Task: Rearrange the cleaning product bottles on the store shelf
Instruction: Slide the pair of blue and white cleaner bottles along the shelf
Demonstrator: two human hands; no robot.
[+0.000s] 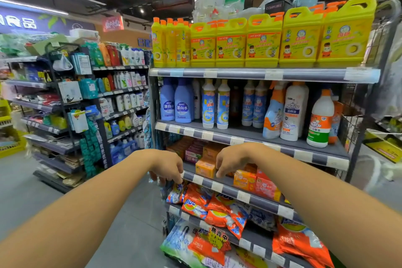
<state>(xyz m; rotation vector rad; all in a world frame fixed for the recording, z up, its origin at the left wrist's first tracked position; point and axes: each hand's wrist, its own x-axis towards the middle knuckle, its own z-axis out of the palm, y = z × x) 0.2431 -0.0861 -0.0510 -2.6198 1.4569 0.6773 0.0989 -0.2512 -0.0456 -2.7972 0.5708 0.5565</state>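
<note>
A store shelf unit (261, 75) holds cleaning products. Yellow jugs (263, 41) and slim yellow bottles (167, 43) fill the top shelf. Below stand blue bleach bottles (183, 102), white-and-blue bottles (223, 104), a spray bottle (274, 113), a tall white bottle (293, 111) and a white bottle with an orange cap (322, 119). My left hand (168, 164) hangs palm down at the left end of the third shelf's rail, fingers curled, holding nothing. My right hand (232, 159) hovers palm down over the orange soap boxes (205, 167), fingers apart and empty.
Orange detergent bags (219, 209) fill the lower shelves. A wire side panel (352, 119) closes the unit's right end. To the left runs an aisle (43, 191) with another shelf rack (121, 93) of bottles and hanging goods. Bagged items (211, 0) sit on top.
</note>
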